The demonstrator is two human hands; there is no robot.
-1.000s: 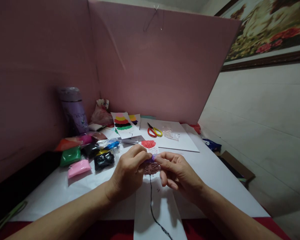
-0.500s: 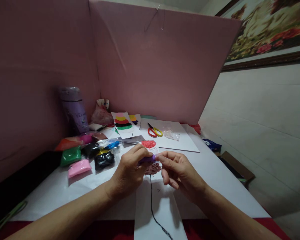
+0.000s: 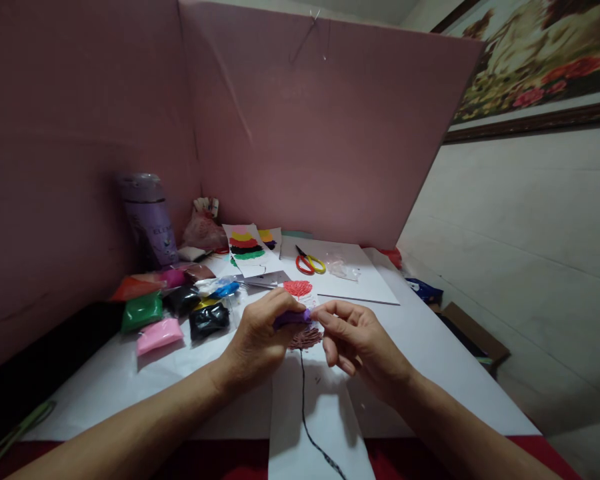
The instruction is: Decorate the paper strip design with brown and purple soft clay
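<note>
My left hand [image 3: 258,335] is closed around a purple lump of modelling clay [image 3: 291,319], whose end sticks out past the thumb. At that end, the thumb and forefinger of my right hand [image 3: 357,337] pinch the clay, while its other fingers curl loosely below. Both hands hover over a long white paper strip [image 3: 313,410]. On the strip lie a textured red clay patch [image 3: 298,288], a pale patch partly hidden by my hands, and a brown clay patch [image 3: 306,339]. A thin black clay line [image 3: 303,400] runs from the brown patch towards me.
Left of my hands lie several clay packets, among them green [image 3: 143,312], pink [image 3: 159,337] and black [image 3: 209,322]. Behind are a purple tumbler [image 3: 150,223], a card with coloured clay bands [image 3: 247,250], scissors [image 3: 309,261] and a white board [image 3: 370,283].
My left hand's grip on the purple clay has shifted very slightly. The right hand stays pinched at its end, and everything else looks the same.
</note>
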